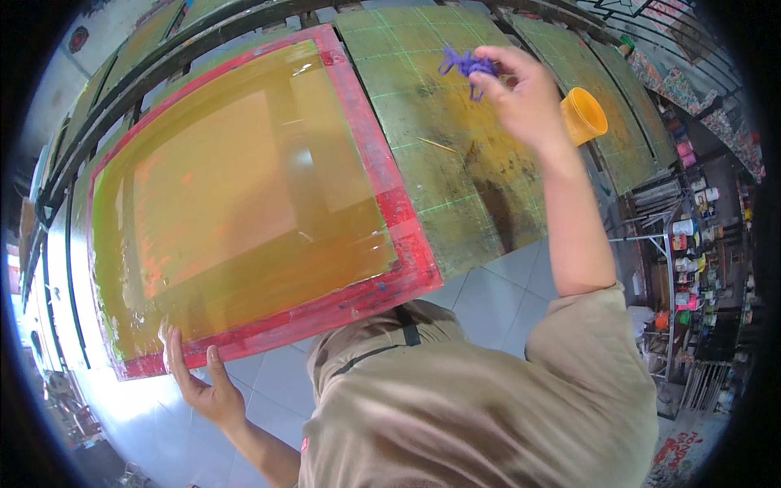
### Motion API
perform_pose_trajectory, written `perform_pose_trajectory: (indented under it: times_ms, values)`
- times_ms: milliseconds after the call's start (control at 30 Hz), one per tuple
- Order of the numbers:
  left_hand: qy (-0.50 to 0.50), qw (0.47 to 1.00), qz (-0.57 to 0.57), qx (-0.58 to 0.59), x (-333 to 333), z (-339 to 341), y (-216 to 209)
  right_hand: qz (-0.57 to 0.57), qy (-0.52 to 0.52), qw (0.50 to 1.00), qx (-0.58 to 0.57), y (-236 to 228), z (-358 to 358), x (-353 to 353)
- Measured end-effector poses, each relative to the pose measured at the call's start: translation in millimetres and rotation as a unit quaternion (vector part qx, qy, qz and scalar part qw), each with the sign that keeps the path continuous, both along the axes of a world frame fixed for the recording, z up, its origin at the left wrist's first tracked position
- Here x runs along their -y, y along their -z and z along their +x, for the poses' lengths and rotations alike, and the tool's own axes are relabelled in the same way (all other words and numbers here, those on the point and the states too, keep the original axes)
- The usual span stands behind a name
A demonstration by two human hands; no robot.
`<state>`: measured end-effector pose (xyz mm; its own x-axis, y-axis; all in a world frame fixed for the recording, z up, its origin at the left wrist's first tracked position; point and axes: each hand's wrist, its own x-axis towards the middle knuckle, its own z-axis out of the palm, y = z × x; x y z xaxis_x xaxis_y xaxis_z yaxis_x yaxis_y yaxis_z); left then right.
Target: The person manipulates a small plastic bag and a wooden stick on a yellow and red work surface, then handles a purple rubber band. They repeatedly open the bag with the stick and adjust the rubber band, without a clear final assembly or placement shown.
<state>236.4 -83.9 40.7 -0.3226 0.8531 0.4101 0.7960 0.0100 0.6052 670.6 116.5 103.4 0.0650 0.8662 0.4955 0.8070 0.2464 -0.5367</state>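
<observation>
Over the far right tabletop [443, 183], the right hand [525, 102] pinches a purple tangle [466, 63], while the left hand [213, 398], fingers parted, touches the red frame [317, 317] at near left.

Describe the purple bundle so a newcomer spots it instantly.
From the large red frame, look right to the green-lined table. There the right hand holds the tangled bundle; its purple colour and stringy loops set it apart from the yellow cup.
</observation>
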Motion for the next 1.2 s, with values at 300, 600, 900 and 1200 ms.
perform_pose_trajectory:
  times_ms: [300, 600, 900, 1200]
  values:
    - [-0.104, 0.994, 0.04, 0.001, 32, 5, 0, -0.131, -0.056, 0.971, 0.194, 102, -15, -2]
    - [-0.335, 0.94, 0.024, -0.057, 110, -56, 53, -0.128, -0.104, 0.945, 0.284, 118, 14, -28]
    - [-0.269, 0.939, 0.03, 0.212, 64, -72, 101, -0.28, -0.261, 0.89, -0.247, 61, -57, -58]
    - [-0.136, 0.893, 0.126, 0.41, 60, -75, 40, -0.292, -0.332, 0.86, -0.254, 32, -201, -24]
